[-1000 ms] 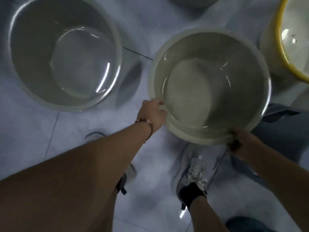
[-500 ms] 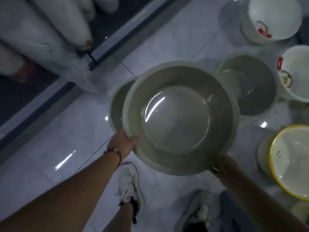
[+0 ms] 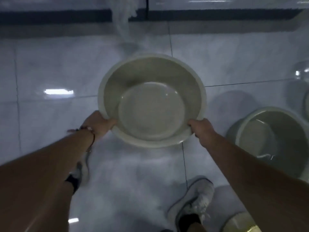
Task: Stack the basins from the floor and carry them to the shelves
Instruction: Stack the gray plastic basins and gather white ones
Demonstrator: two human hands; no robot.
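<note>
You hold the pale grey-green round plastic basin (image 3: 151,101): left hand (image 3: 97,123), right hand (image 3: 201,129) clamped on near rim | next matching floor basin (image 3: 270,136) lies right, nearer right hand.

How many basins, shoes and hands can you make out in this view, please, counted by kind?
Basins, clearly seen: 2, the held basin and the floor basin
Basins cut off at the edges, too partial to be sure: 2, the yellow-rimmed one and the right-edge one
Shoes: 2, left shoe, right shoe
Hands: 2, left hand, right hand
Total: 8
</note>
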